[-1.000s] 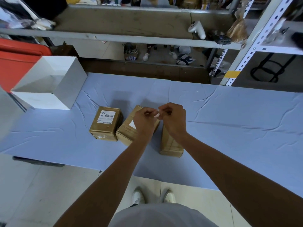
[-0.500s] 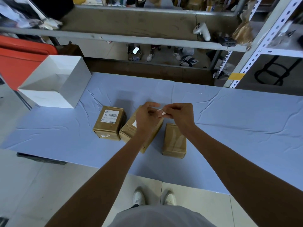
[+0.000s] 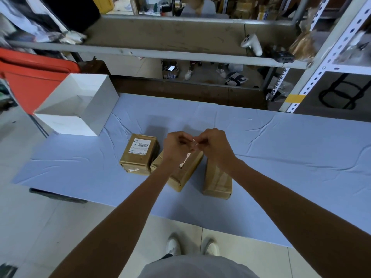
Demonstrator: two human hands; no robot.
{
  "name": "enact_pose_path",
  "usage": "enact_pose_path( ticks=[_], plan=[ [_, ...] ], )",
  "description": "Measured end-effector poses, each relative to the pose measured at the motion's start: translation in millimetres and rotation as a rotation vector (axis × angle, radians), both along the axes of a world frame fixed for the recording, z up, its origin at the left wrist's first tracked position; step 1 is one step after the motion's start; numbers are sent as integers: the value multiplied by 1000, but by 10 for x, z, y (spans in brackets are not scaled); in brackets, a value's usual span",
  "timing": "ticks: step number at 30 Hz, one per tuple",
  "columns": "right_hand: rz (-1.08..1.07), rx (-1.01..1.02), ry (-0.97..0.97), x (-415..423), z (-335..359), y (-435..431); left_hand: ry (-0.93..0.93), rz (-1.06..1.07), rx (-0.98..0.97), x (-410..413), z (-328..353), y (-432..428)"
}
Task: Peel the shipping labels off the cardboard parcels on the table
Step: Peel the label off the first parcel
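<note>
Three brown taped cardboard parcels stand on the blue-covered table [image 3: 281, 149]. The left parcel [image 3: 138, 157] carries a white shipping label [image 3: 140, 147] on its top. The middle parcel [image 3: 183, 171] lies turned at an angle, its top partly hidden under my hands. The right parcel [image 3: 217, 180] shows no label. My left hand [image 3: 176, 146] and my right hand [image 3: 213, 143] meet above the middle parcel, both pinching a small crumpled white label [image 3: 194, 143] between their fingertips.
An open white box [image 3: 96, 109] stands at the table's back left, with a red bin [image 3: 30, 77] behind it. A grey shelf with a white controller [image 3: 252, 44] runs behind the table. A perforated metal rack post [image 3: 313, 77] rises at the right.
Both hands stay together over the middle parcel, working the small label between the fingertips. The white label seen on the middle parcel's top earlier is now hidden by my left hand.
</note>
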State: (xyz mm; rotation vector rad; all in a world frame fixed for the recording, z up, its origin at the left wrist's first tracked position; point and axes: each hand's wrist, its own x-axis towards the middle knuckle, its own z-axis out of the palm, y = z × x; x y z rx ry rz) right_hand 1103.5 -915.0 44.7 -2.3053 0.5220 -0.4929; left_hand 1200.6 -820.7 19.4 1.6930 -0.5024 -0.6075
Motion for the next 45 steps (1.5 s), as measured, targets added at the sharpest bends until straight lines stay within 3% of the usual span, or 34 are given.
enact_pose_path(
  ticks=[5,15,21,24,34,39,45],
  plan=[
    [25,-203,113,-2,-5,-61,33,-74,10,35,-76,-27],
    [16,-132,-18,41,133,-86,334,-31,-227,-126,-6,-6],
    [33,-181,29,14,72,-8,519,8,-240,-84,25,-23],
    [75,-217,4,28,65,14,521,56,-246,-62,58,-14],
    [21,137,50,44,-21,-113,512,66,-71,-94,49,118],
    [33,324,-32,51,-14,14,517,138,-13,-20,178,153],
    [16,383,40,176,-75,97,310,225,80,17,225,207]
  ],
)
